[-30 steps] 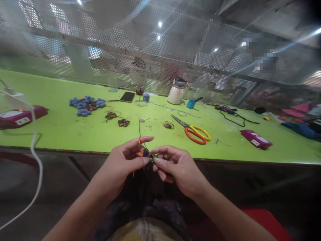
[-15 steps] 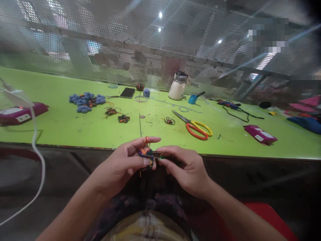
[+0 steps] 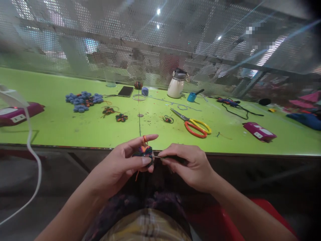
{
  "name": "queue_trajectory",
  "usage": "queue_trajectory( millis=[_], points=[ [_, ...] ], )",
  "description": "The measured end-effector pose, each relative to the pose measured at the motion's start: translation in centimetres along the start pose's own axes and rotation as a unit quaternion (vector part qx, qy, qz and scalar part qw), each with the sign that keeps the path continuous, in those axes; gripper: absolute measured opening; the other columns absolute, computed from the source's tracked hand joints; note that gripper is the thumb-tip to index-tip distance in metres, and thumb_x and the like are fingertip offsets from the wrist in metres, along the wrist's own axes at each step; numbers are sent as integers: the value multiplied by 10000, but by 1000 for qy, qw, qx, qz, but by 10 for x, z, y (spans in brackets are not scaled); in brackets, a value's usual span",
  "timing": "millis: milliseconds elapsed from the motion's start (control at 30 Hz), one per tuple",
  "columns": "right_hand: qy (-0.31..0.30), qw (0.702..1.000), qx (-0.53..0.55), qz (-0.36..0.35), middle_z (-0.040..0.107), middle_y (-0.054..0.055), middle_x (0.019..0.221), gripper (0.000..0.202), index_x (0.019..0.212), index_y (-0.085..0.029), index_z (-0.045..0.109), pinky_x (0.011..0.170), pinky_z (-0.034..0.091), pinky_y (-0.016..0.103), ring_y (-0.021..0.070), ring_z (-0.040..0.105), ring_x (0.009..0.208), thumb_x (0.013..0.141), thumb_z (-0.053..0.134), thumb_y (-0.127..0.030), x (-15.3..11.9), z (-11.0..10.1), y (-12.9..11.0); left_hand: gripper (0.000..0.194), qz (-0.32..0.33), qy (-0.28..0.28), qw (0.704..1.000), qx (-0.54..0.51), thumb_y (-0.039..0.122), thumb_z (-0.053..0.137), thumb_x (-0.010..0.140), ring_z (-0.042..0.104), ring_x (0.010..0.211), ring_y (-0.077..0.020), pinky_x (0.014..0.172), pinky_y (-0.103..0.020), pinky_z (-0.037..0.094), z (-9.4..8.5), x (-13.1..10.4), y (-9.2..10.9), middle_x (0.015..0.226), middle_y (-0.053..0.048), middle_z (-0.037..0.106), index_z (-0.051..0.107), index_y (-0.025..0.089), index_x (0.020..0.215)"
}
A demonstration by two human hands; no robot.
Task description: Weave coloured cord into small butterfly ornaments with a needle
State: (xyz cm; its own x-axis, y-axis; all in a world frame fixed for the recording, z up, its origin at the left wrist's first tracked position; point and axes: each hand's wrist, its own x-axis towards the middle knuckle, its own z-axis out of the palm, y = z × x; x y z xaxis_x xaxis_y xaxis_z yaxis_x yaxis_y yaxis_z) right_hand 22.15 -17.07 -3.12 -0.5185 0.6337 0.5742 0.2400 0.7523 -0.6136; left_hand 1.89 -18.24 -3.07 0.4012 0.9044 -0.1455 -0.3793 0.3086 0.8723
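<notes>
My left hand (image 3: 120,162) pinches a small multicoloured crocheted flower (image 3: 144,150) between thumb and fingers, just off the table's front edge. Orange-red yarn (image 3: 144,138) is wrapped around its raised index finger, and a short orange tail hangs below the flower. From the right, my right hand (image 3: 192,164) grips a crochet hook (image 3: 156,156). Its thin metal shaft reaches to the flower's edge; the tip is hidden there. A dark strand of yarn (image 3: 139,124) runs across the table from a striped yarn ball (image 3: 138,85) towards my left hand.
Orange-and-yellow-handled scissors (image 3: 197,127) lie open on the green table (image 3: 75,134). Finished flowers (image 3: 121,117) and a blue flower cluster (image 3: 84,100) lie left. Behind stand a white jug (image 3: 176,86), phone (image 3: 125,91) and blue pot (image 3: 192,97). A white cable (image 3: 37,167) hangs left.
The hook has turned and drawn slightly right, so its thin shaft now shows. The flower faces up more openly in my left hand. The view has shifted slightly.
</notes>
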Motion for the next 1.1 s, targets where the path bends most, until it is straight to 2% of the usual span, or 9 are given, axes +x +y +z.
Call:
queue_trajectory(
  millis=[167, 300, 500, 733, 900, 1100],
  points=[
    [44, 997, 30, 48, 690, 32, 734, 132, 928, -138, 707, 597, 478, 213, 99, 598, 596, 840, 620, -91, -6, 13, 0, 513, 7, 42, 999, -4, 125, 807, 652, 621, 612, -94, 597, -163, 453, -1, -1, -5, 674, -20, 704, 690, 205, 1145],
    [63, 989, 79, 111, 680, 25, 706, 98, 893, -134, 716, 558, 464, 214, 89, 567, 542, 838, 635, -131, -8, 21, -2, 482, 32, 71, 997, -1, 90, 786, 641, 609, 573, -96, 556, -154, 442, 0, -3, -4, 606, -19, 693, 711, 191, 1106],
    [70, 977, 105, 170, 672, 14, 675, 86, 870, -135, 719, 548, 454, 214, 97, 571, 562, 822, 649, -147, -9, 25, -4, 475, 2, 71, 997, -39, 31, 712, 594, 568, 488, -78, 495, -151, 419, 5, -1, 0, 595, -14, 671, 727, 168, 1048],
    [27, 989, 49, 134, 687, 20, 698, 92, 863, -136, 724, 585, 468, 220, 100, 589, 582, 828, 639, -132, -8, 12, -3, 503, -37, 50, 998, -25, 19, 661, 561, 539, 445, -70, 451, -145, 383, 7, 3, 0, 586, -19, 666, 709, 128, 1050],
    [-8, 995, 19, 94, 690, 24, 692, 110, 859, -137, 720, 575, 466, 221, 108, 598, 582, 819, 626, -97, -4, 2, -2, 607, -78, 28, 996, -19, 34, 663, 563, 555, 467, -84, 470, -158, 394, 4, 3, 0, 599, -29, 672, 652, 112, 1165],
    [-35, 999, -7, 39, 721, 31, 745, 126, 879, -149, 713, 612, 480, 205, 110, 635, 644, 819, 628, -77, -1, -9, 0, 715, -87, 3, 996, -17, 49, 683, 541, 547, 477, -92, 486, -184, 401, 5, 3, 3, 626, -33, 672, 597, 101, 1249]
  ],
)
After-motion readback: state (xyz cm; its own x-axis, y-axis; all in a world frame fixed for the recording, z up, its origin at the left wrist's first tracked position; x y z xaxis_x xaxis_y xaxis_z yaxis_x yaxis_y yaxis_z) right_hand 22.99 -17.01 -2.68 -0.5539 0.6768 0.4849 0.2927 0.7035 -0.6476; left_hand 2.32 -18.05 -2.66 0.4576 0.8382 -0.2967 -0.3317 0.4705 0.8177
